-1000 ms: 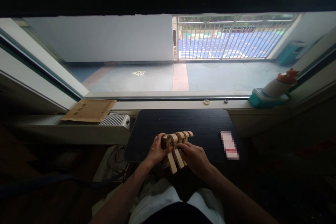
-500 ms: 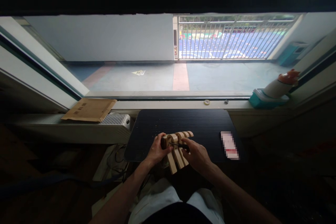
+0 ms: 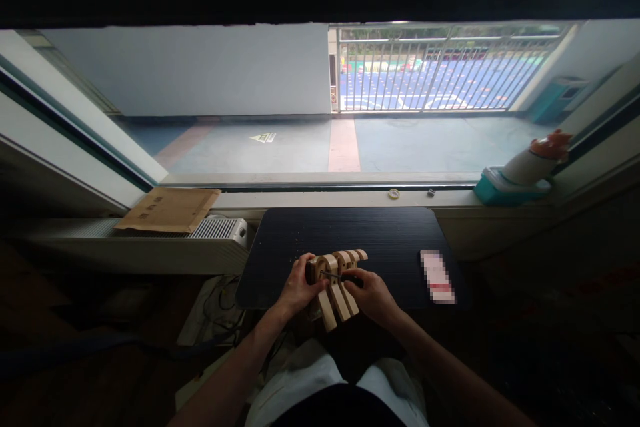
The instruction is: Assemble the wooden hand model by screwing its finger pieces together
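Observation:
A light wooden assembly (image 3: 336, 278) of several curved, finger-like slats rests at the near edge of a small black table (image 3: 345, 230). My left hand (image 3: 297, 289) is wrapped round its left end. My right hand (image 3: 371, 295) is closed on a thin dark tool (image 3: 343, 277) with its metal tip pointing left into the wood near the left end. The tool's handle is mostly hidden inside my fingers.
A blurred white and red card (image 3: 437, 275) lies on the table's right side. A brown envelope (image 3: 169, 209) sits on a radiator at left. On the window sill are a tape roll (image 3: 394, 194) and a teal box (image 3: 509, 188) with a white object.
My right hand has shifted slightly on the tool, drawing back a little to the right; the tool's shaft shows more. The left hand and the wooden piece have stayed put.

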`<state>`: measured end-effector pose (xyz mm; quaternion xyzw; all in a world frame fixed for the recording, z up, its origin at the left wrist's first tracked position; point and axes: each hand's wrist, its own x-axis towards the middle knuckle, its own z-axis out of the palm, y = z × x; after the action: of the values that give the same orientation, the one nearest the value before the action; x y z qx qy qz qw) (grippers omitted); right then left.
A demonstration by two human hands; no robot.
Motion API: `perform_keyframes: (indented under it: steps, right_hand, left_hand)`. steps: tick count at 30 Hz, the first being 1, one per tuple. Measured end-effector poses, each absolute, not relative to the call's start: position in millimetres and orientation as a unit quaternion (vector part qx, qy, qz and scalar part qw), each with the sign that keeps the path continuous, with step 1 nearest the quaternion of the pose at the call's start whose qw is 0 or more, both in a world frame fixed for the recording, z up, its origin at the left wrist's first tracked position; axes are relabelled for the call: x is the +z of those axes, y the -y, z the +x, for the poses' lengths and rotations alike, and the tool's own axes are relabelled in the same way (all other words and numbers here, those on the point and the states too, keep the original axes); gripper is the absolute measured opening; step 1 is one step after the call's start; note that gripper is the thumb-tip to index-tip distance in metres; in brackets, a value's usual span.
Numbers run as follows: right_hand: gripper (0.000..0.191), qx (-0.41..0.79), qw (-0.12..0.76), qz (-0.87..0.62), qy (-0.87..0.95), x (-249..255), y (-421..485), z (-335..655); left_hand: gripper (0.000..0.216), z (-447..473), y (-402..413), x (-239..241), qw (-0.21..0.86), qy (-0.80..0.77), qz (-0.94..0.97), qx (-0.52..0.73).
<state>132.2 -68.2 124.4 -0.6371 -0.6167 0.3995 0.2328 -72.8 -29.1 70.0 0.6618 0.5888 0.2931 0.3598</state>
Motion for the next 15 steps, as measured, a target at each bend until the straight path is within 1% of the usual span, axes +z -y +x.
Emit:
perform_keyframes:
  steps: [1, 3, 6, 10, 13, 15]
  right_hand:
    - [0.030, 0.411, 0.233, -0.638, 0.608, 123.8, 67.2, 132.7]
    - [0.030, 0.398, 0.222, -0.640, 0.619, 126.4, 67.0, 133.4]
    - [0.031, 0.301, 0.181, -0.626, 0.696, 137.4, 70.0, 133.8]
    - [0.035, 0.165, 0.094, -0.548, 0.815, 148.6, 73.0, 132.9]
    - [0.034, 0.141, 0.073, -0.520, 0.839, 147.8, 72.8, 131.5]
    - [0.033, 0.163, 0.097, -0.529, 0.827, 144.4, 72.3, 130.8]
  left_hand:
    - [0.055, -72.9, 28.5, 69.4, 0.360, -0.590, 0.662, 0.291]
    - [0.056, -73.2, 27.5, 68.4, 0.361, -0.591, 0.660, 0.291]
    - [0.056, -73.8, 26.7, 67.8, 0.366, -0.594, 0.655, 0.290]
    - [0.054, -73.1, 26.6, 68.9, 0.370, -0.600, 0.648, 0.289]
    - [0.054, -72.0, 26.2, 70.1, 0.371, -0.598, 0.648, 0.292]
    - [0.053, -71.6, 25.9, 71.0, 0.367, -0.596, 0.652, 0.293]
